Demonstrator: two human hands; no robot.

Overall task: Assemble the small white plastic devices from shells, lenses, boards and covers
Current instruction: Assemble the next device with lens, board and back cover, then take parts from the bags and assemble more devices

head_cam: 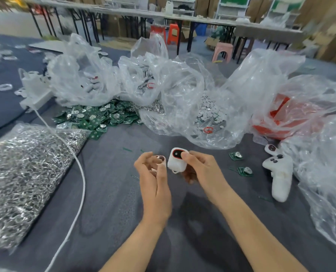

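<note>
Two bare hands are held just above the grey cloth table [114,193], near the middle. The right hand [200,167] pinches a small white plastic shell with a red-rimmed dark oval window [176,160] between its thumb and curled fingers. The left hand [153,177], just beside it, has its fingers curled round a small shiny oval piece with a pinkish rim [160,158]; this piece is blurred, so I cannot tell which part it is. At the near left lies a clear plastic bag full of silver metal rings [26,173]. Farther away, a loose heap of green circuit boards [100,116] lies on the cloth. Behind the heap, a crumpled clear bag of white plastic parts [88,85] stands open. To its right, an open clear bag of small round grey-white discs [210,110] lies, and at the far right a clear bag of red-orange pieces [276,116].
</note>
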